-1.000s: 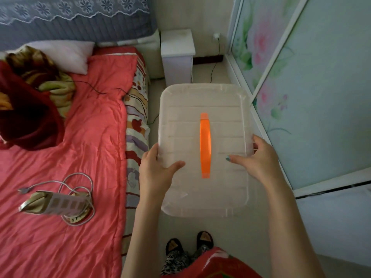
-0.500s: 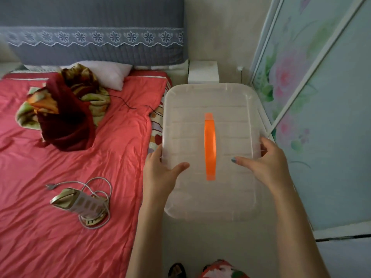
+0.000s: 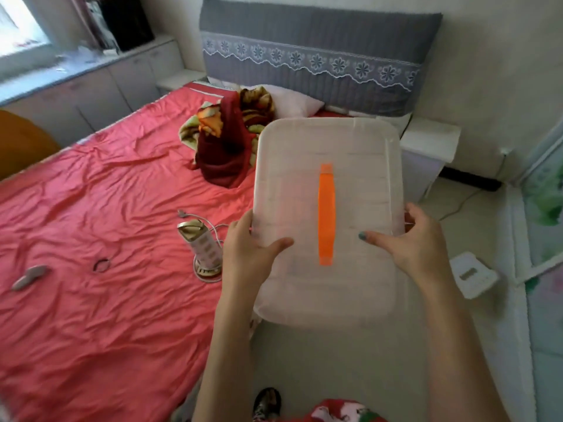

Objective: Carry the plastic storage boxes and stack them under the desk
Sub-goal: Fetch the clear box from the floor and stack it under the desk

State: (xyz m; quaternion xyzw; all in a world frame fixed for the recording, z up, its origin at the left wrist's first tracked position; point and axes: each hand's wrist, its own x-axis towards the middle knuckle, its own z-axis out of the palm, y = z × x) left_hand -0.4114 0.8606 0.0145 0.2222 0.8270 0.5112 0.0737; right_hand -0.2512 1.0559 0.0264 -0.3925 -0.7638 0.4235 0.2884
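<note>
Here, a bed (image 3: 106, 269) with a wrinkled red cover fills the left side, and a grey headboard (image 3: 320, 50) with a lace trim stands at its far end. The box (image 3: 326, 300), of cloudy white plastic with its lid on and facing up, is held off the ground in front of the person, over the bed's right edge and the pale floor (image 3: 335, 376) beside it. A bundled blanket (image 3: 225, 141) lies on the bed just beyond the box's far left corner, next to a white pillow (image 3: 292, 102). A white nightstand (image 3: 429, 147) stands past the box's far right corner.

The left hand (image 3: 249, 254) grips the box's left edge, thumb flat on the lid. The right hand (image 3: 417, 248) grips the right edge likewise, fingers curled round the side.

A socket tower (image 3: 202, 248) with its cord rests on the bed near the left hand. A small white scale (image 3: 472, 274) sits on the floor at right. An orange handle (image 3: 326, 214) runs along the lid's middle, between the two thumbs. A hair tie (image 3: 102, 264) lies on the cover.
</note>
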